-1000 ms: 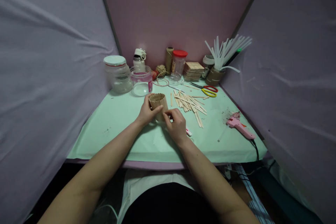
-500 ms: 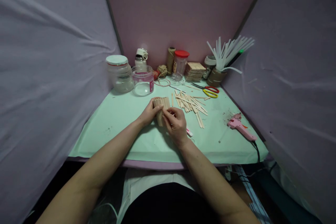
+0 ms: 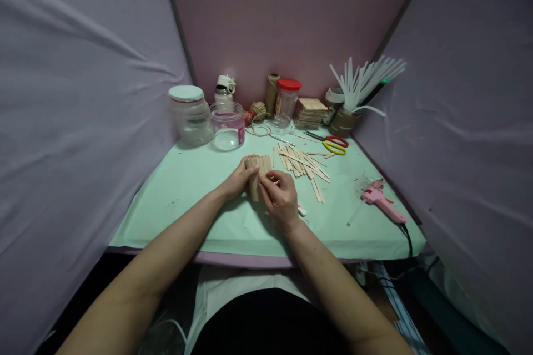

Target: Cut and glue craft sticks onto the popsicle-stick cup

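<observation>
A block-like piece made of craft sticks [image 3: 254,187], placed side by side, is held up over the table. My left hand [image 3: 240,177] is closed around its left side, with the thumb across the front. My right hand [image 3: 281,197] is at its right side, thumb and fingertips pinched together against the piece. Whatever may be between those fingertips is hidden. Partly behind my right hand lies a white and pink object [image 3: 302,210], too covered to name. Just beyond the hands is a loose pile of craft sticks [image 3: 302,163], with a single stick [image 3: 273,157] beside it.
A pink glue gun [image 3: 383,202] lies at the right with its cord over the edge. Scissors [image 3: 333,143] rest behind the pile. Along the back stand jars [image 3: 189,116], a red-lidded container [image 3: 287,100], stacked stick squares [image 3: 310,113] and a pot of glue sticks [image 3: 345,121].
The view has shifted very slightly. Both hands keep almost the same hold on the craft-stick piece, and nothing else has visibly moved.
</observation>
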`<act>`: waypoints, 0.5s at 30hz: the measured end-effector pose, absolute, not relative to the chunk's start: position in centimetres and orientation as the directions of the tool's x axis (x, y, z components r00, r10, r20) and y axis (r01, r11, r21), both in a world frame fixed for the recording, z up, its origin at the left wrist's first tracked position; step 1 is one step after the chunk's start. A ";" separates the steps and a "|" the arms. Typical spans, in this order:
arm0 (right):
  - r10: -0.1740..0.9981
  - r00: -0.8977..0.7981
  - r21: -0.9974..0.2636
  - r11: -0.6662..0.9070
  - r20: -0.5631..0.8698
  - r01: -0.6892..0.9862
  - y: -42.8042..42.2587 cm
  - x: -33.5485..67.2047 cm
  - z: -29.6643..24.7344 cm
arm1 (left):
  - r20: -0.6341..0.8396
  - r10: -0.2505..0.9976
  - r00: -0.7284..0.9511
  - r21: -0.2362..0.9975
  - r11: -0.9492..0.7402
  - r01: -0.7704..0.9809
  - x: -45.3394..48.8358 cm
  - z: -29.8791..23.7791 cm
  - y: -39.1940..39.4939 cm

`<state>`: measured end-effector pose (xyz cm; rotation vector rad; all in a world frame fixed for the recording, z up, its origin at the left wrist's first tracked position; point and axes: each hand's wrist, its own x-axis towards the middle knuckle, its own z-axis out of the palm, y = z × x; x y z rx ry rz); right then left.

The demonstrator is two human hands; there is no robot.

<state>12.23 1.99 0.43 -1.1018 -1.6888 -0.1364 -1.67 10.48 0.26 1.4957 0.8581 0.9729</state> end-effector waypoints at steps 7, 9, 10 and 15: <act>0.590 0.009 -0.410 0.550 0.807 0.728 1.9 12.2 0.5 | -0.063 0.870 0.488 0.981 0.144 -0.130 -1.5 1.5 9.8; 0.583 -0.001 -0.398 0.556 0.813 0.730 2.0 12.2 0.4 | -0.058 0.871 0.489 0.977 0.151 -0.153 -1.5 1.3 9.9; 0.582 -0.007 -0.392 0.557 0.813 0.732 2.0 12.2 0.4 | -0.050 0.872 0.486 0.975 0.148 -0.166 -1.5 1.2 9.9; 0.582 -0.011 -0.386 0.552 0.813 0.739 1.9 12.3 0.4 | -0.016 0.876 0.483 0.967 0.135 -0.214 -1.4 0.7 10.2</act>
